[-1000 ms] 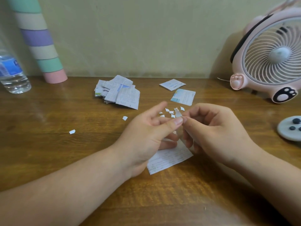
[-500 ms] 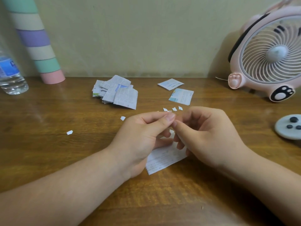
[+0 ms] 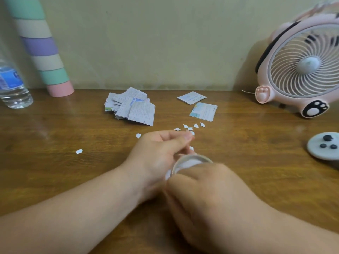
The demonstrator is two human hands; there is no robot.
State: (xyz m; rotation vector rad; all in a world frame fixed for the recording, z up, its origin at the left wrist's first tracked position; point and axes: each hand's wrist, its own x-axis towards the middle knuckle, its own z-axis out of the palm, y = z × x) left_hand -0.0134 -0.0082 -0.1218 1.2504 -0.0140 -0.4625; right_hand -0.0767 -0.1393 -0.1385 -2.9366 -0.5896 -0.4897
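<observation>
My left hand (image 3: pixel 159 153) hovers over the middle of the wooden table (image 3: pixel 55 162), thumb and forefinger pinched together at a tiny white paper scrap (image 3: pixel 192 133). Closer to me, my right hand (image 3: pixel 207 195) is blurred with its back to the camera. It grips a pale round ring (image 3: pixel 190 160) that sticks out above its fingers and looks like a roll of tape. A bit of white paper (image 3: pixel 167 175) shows between the two hands; the rest of that sheet is hidden.
Several white scraps (image 3: pixel 194 125) lie just beyond my hands, with two more at the left (image 3: pixel 79 151). Behind them are a pile of printed slips (image 3: pixel 132 107) and two separate slips (image 3: pixel 203 111). A water bottle (image 3: pixel 12 88) and striped tube (image 3: pixel 42 52) stand far left, a pink fan (image 3: pixel 302 66) and grey disc (image 3: pixel 324 145) at right.
My right hand has left the left hand's fingertips and pulled back toward me, and it now holds a round ring. The left hand stays in place, still pinching.
</observation>
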